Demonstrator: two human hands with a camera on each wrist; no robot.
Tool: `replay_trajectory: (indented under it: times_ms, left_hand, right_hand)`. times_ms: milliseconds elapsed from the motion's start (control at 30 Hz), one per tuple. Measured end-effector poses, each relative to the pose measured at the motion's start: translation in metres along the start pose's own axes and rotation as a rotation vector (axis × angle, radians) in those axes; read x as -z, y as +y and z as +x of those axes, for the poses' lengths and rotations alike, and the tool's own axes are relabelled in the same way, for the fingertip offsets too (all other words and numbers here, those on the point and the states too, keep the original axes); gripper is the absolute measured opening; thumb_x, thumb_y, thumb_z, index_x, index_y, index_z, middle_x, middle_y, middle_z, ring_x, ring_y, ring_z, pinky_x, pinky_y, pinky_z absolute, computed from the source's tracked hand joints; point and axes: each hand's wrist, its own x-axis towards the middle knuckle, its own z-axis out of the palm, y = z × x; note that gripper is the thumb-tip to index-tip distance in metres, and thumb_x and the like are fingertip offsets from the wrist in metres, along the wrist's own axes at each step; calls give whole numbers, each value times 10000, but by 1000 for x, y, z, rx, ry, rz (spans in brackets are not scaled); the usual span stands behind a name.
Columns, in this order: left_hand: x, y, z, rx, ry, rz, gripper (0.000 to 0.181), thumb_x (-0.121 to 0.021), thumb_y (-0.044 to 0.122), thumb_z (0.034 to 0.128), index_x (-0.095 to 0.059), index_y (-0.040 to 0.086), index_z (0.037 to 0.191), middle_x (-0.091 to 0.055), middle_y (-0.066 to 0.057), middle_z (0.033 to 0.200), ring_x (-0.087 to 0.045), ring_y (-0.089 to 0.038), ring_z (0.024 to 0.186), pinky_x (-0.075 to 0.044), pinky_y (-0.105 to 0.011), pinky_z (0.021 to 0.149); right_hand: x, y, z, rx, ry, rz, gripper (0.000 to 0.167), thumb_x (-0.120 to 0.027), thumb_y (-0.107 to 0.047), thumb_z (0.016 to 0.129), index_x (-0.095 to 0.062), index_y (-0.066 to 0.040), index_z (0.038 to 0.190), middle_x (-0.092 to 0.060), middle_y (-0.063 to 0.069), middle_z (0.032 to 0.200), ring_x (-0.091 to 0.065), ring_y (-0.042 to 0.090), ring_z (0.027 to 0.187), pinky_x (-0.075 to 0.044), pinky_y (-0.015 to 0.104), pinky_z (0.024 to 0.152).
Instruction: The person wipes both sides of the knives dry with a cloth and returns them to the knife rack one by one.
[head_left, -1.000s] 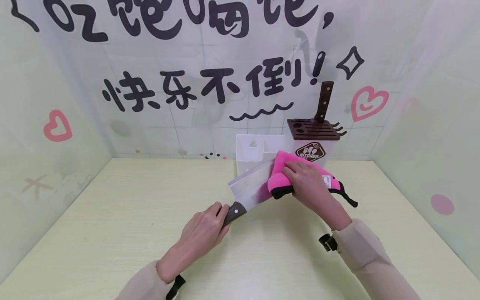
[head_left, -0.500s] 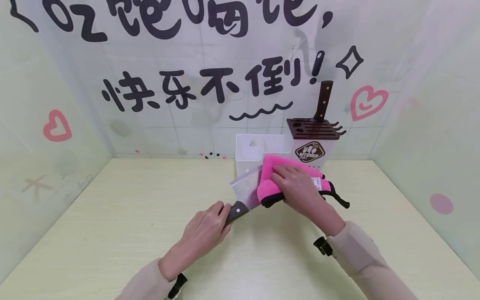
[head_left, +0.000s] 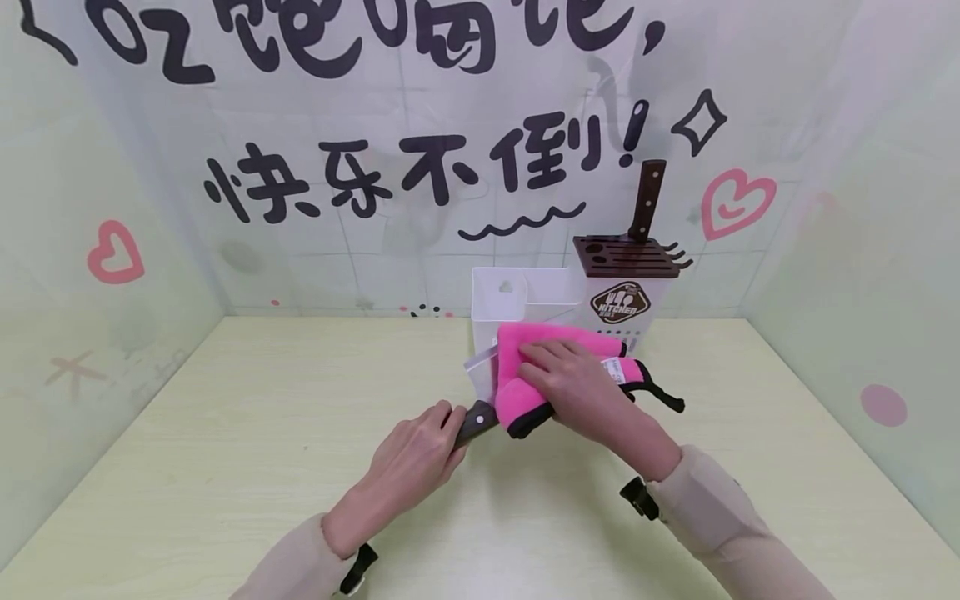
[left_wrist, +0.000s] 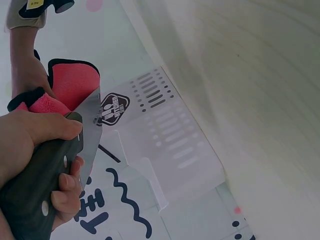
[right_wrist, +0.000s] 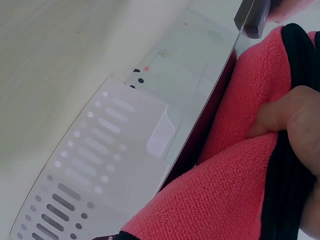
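The left hand (head_left: 416,454) grips the dark handle (head_left: 477,421) of a broad-bladed knife, held above the table with its blade (head_left: 481,375) pointing up and right. Around the blade lies a pink cloth (head_left: 517,367) with black edging, which the right hand (head_left: 573,387) holds and presses on it; most of the blade is hidden by the cloth. In the left wrist view, fingers and thumb wrap the handle (left_wrist: 42,175). Seen in the right wrist view, the thumb pushes into the folded cloth (right_wrist: 240,165) beside the blade's edge.
Behind the hands, a white holder (head_left: 498,304) with open compartments stands against the back wall. To its right, a brown slotted block top (head_left: 626,257) holds an upright dark-handled knife (head_left: 648,196). Walls border the pale table (head_left: 262,417) at left, right and back.
The right hand and cloth have slid left and downward along the blade to near the handle, covering more of it. The left hand has shifted only slightly right.
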Motion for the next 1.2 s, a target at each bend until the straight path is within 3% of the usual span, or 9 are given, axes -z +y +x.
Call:
replay_trajectory:
  times_ms: [400,1200]
  left_hand:
    - [0,1,2,-4,-27,0,268,-704,185,729,-554,6,858,-463,-45,673,-412,-91,499,-356,-167,385]
    - [-1,5,1,-21,-20,27,274,-716,179,710,-539,12,836,-439,-40,658,-419,-102,493,-346,-187,370]
  right_hand:
    - [3,-6,4,74,-18,16,346,-779,-111,663,-652,-95,985,-604,96,1110,-535,248,1064,-396,380,937]
    - [-2,-7,15,101,3,-3,307,-737,-78,707,-642,-104,997,-605,74,1107,-536,231,1055,-410,359,917]
